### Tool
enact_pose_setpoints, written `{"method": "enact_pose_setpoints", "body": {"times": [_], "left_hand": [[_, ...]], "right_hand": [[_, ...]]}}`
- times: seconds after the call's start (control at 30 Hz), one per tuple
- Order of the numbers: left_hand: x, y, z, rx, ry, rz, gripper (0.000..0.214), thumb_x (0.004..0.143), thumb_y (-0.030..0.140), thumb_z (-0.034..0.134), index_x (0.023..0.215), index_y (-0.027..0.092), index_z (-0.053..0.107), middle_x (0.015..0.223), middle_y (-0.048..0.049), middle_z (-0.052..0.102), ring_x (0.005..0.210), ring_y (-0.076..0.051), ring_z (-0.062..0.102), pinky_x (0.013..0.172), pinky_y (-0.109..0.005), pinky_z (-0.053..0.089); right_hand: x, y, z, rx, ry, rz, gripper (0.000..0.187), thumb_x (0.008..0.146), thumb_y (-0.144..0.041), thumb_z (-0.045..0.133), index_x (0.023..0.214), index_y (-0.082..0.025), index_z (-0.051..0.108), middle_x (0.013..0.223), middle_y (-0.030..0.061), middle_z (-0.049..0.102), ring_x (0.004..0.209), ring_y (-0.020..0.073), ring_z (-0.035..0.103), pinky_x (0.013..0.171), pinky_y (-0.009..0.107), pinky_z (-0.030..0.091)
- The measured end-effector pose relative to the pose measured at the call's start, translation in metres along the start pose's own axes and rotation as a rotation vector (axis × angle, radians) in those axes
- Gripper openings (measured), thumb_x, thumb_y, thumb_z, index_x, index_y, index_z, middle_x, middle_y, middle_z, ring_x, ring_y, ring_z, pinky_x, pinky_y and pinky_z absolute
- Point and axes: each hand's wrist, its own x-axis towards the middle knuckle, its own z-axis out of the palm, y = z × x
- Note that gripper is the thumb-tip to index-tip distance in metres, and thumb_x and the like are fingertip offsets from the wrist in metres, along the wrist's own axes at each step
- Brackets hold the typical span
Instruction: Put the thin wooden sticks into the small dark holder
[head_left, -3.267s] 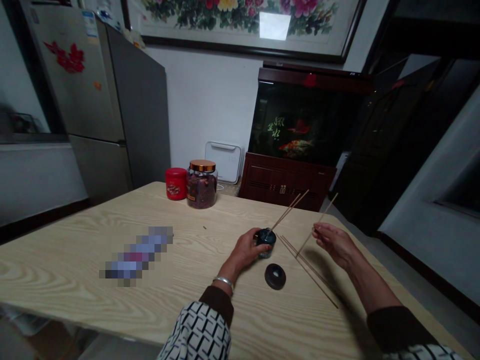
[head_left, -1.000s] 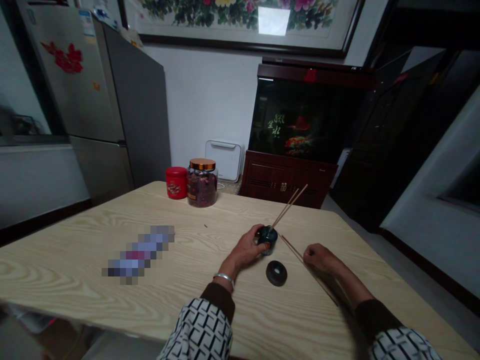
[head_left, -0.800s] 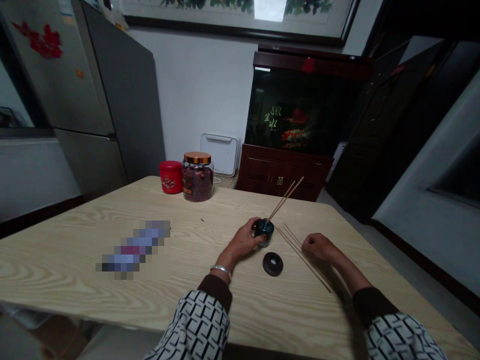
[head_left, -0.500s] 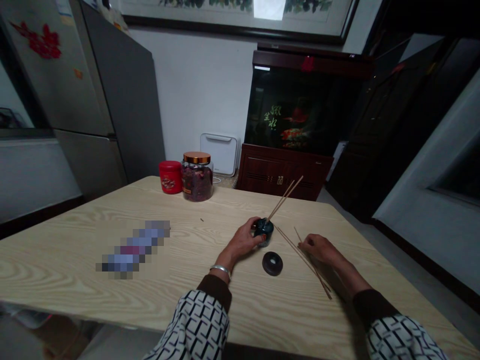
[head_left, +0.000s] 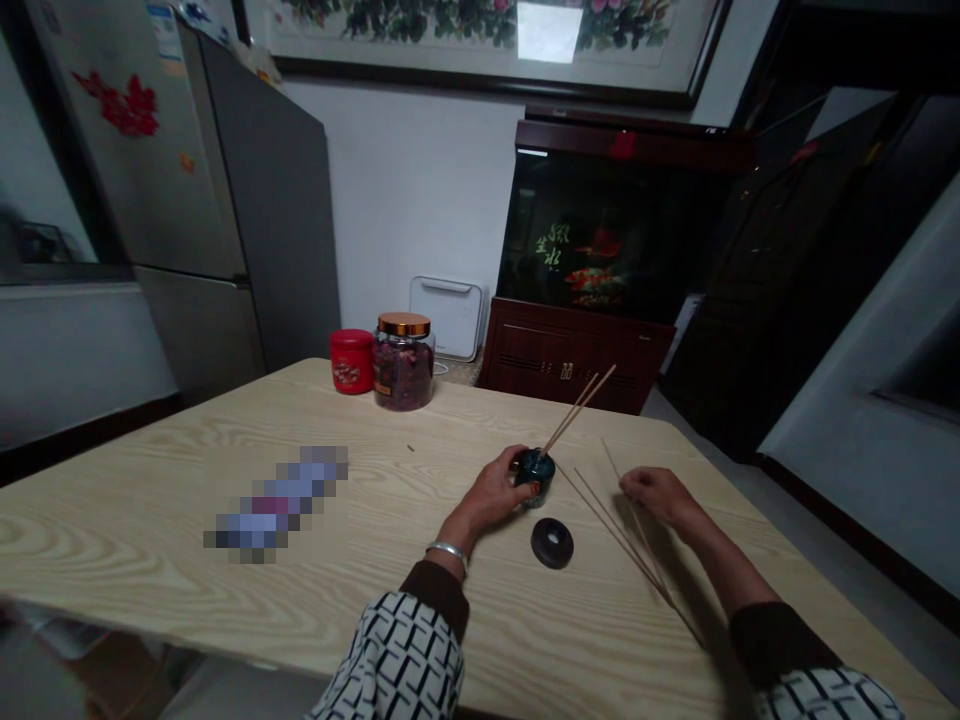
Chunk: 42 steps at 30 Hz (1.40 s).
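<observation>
My left hand [head_left: 487, 492] is shut around a small dark teal pot [head_left: 535, 476], with its fingers wrapped on the pot's near side. Several thin wooden sticks [head_left: 579, 408] stand tilted from the pot's top toward the far right. My right hand [head_left: 661, 497] is low over a loose group of long thin sticks [head_left: 619, 537] on the tabletop, and one stick passes beneath its fingers. Whether it grips that stick is hidden. A dark round disc [head_left: 552, 543] with a pale central hole lies flat between my hands, touching neither.
The pale wood-grain table [head_left: 127, 530] holds a red tin [head_left: 352, 362], a glass jar of dried red flowers [head_left: 403, 365] with a copper lid, and a pixelated blurred object [head_left: 276, 505] left of my hands. A fish tank [head_left: 600, 240] on a dark wooden cabinet stands beyond the far edge.
My right hand has moved right and away from the disc, and the loose sticks now fan further toward the lower right. My left hand and the pot have barely moved.
</observation>
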Motion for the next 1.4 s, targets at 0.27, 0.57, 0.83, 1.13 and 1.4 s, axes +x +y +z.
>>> {"method": "enact_pose_setpoints", "body": {"times": [0.27,0.57,0.83,1.13,1.4], "left_hand": [[-0.001,-0.004,0.000,0.024,0.017,-0.002,0.063,0.071,0.025,0.071,0.130,0.019,0.050,0.119,-0.0107,0.061,0.107,-0.024,0.057,0.091,-0.036,0.046],[0.000,-0.003,0.000,0.028,0.019,0.020,0.061,0.070,0.026,0.072,0.127,0.020,0.052,0.116,-0.0094,0.062,0.106,-0.024,0.057,0.091,-0.036,0.046],[0.000,0.000,0.001,0.007,0.005,0.003,0.060,0.072,0.027,0.071,0.128,0.019,0.051,0.116,-0.0098,0.062,0.106,-0.023,0.058,0.086,-0.032,0.048],[0.000,-0.002,0.002,0.012,0.016,0.024,0.058,0.071,0.027,0.073,0.125,0.021,0.052,0.116,-0.0084,0.062,0.106,-0.022,0.057,0.094,-0.035,0.045],[0.000,-0.005,-0.001,0.037,0.015,0.037,0.059,0.071,0.024,0.072,0.127,0.020,0.051,0.117,-0.0082,0.062,0.107,-0.022,0.057,0.094,-0.035,0.044]], "right_hand": [[-0.002,-0.073,-0.017,0.958,0.342,0.041,0.027,0.061,-0.036,0.076,0.073,-0.017,0.061,0.073,0.0030,0.066,0.061,0.0117,0.062,0.055,0.023,0.055],[-0.002,-0.056,0.019,0.587,0.215,-0.120,0.022,0.075,-0.040,0.061,0.078,-0.017,0.059,0.059,-0.0022,0.055,0.046,0.0096,0.045,0.043,0.022,0.034],[-0.028,-0.039,0.040,-0.393,-0.216,-0.375,0.029,0.082,-0.014,0.047,0.102,-0.023,0.066,0.101,0.0059,0.060,0.090,0.0172,0.060,0.077,0.026,0.040],[-0.021,-0.050,0.046,-0.720,-0.258,-0.603,0.019,0.090,-0.017,0.045,0.089,-0.020,0.064,0.097,0.0070,0.063,0.086,0.0180,0.061,0.067,0.025,0.039],[-0.031,-0.036,-0.003,-0.431,-0.049,-0.728,0.016,0.092,-0.022,0.044,0.090,-0.021,0.060,0.088,0.0066,0.063,0.082,0.0183,0.059,0.073,0.029,0.046]]}}
